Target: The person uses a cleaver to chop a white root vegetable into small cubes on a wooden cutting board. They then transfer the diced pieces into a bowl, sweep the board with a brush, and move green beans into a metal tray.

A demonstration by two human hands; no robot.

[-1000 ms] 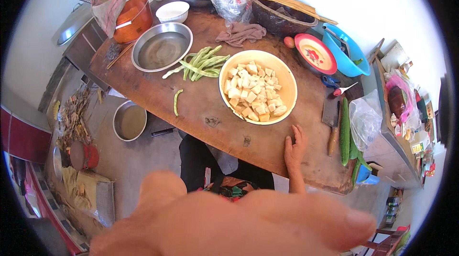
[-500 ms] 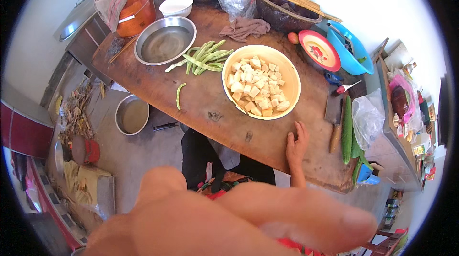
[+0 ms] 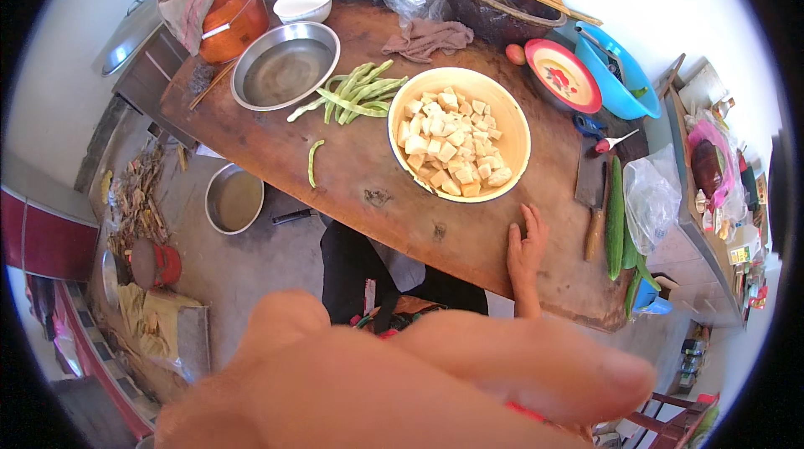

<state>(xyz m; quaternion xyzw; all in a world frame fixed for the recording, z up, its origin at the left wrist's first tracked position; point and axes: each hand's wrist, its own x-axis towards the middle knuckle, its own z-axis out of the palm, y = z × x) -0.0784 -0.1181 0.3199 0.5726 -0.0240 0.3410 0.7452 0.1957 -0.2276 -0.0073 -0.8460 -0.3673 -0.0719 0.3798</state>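
Observation:
My left hand (image 3: pixel 385 382) looms large and slightly blurred close to the camera, reaching up from the lower left. One finger stretches to the right; the others are mostly hidden, and nothing shows in it. On the table's front edge rests my right hand (image 3: pixel 526 252), open, fingers loosely extended on the wood. Just beyond it stands a yellow enamel basin (image 3: pixel 517 152) full of pale cubed pieces (image 3: pixel 452 143), perhaps potato or tofu. To its left lie a pile of green beans (image 3: pixel 360 95) and one loose bean (image 3: pixel 314 164).
The wooden table (image 3: pixel 368 164) holds a metal basin of water (image 3: pixel 289 68), a white bowl (image 3: pixel 303 3) and a brown cloth (image 3: pixel 427 38). At right lie a cleaver (image 3: pixel 593 206) and a cucumber (image 3: pixel 615 219). A pan of liquid (image 3: pixel 234 199) sits on the floor.
The view has shifted slightly, so the table things sit a little higher in the picture. Both hands keep nearly the same pose; nothing was picked up or put down.

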